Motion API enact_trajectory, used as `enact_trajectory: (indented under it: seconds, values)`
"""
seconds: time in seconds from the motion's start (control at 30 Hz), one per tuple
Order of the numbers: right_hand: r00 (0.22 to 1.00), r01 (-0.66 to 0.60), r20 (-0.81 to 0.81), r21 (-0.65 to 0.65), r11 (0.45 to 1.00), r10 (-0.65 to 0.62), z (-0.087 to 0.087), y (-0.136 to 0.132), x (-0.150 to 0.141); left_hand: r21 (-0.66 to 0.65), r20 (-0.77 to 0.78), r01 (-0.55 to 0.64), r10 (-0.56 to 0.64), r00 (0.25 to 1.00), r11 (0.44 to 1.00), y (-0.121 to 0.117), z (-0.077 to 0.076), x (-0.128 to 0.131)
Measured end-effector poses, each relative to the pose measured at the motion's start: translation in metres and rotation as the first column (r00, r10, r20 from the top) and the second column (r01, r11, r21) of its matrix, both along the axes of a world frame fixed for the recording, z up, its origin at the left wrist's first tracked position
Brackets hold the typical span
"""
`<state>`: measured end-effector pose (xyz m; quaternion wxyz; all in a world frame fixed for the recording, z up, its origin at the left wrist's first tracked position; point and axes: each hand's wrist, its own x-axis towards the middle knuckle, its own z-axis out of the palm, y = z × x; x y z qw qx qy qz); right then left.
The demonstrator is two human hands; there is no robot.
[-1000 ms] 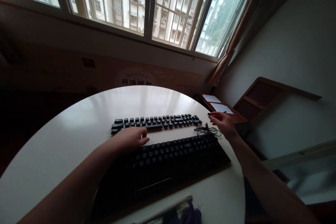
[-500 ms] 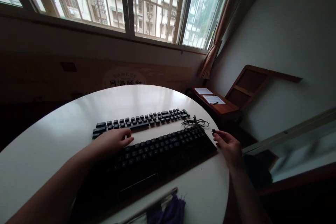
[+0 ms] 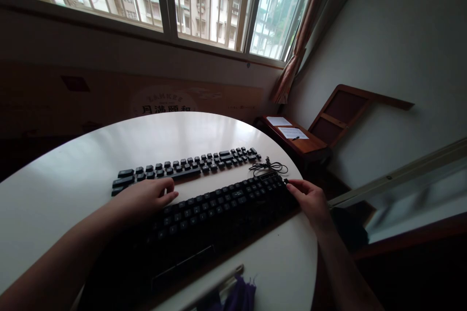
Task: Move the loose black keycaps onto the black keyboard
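A black keyboard (image 3: 219,226) lies at a slant across the white round table (image 3: 91,148). My right hand (image 3: 310,199) is at its right end, thumb and forefinger pinching a small black keycap (image 3: 285,181) just by the last keys. My left hand (image 3: 153,194) rests over the far edge of the keyboard towards the left, fingers curled against it; most of its fingertips are hidden. Behind the keyboard, loose black keycaps (image 3: 178,169) stand in rows, the nearest left ones beside my left hand. A coiled black cable (image 3: 269,167) sits at the back right corner.
At the near edge lie a pale rod-like tool (image 3: 219,284) and a purple cloth (image 3: 241,294). Beyond the table on the right stands a wooden chair (image 3: 310,143) with papers (image 3: 293,133) and a pen on its seat. A barred window fills the back wall.
My right hand has moved left with the keycap, from beside the keyboard to its right end. My left hand stays curled at the keyboard; the view has shifted slightly.
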<state>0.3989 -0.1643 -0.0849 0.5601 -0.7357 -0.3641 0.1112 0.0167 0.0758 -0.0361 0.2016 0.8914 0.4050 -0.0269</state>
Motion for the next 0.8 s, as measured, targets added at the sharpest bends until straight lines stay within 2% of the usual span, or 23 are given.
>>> enact_trajectory:
  seconds: [0.37, 0.8]
  values:
    - [0.958, 0.050, 0.285, -0.093, 0.994, -0.021, 0.008, -0.002, -0.013, -0.006, -0.028, -0.017, 0.017, 0.999, 1.000, -0.005, 0.006, 0.002]
    - [0.790, 0.153, 0.613, -0.185, 0.971, -0.008, 0.016, -0.003, -0.023, 0.024, -0.014, -0.004, 0.004, 1.000, 1.000, -0.009, 0.009, 0.002]
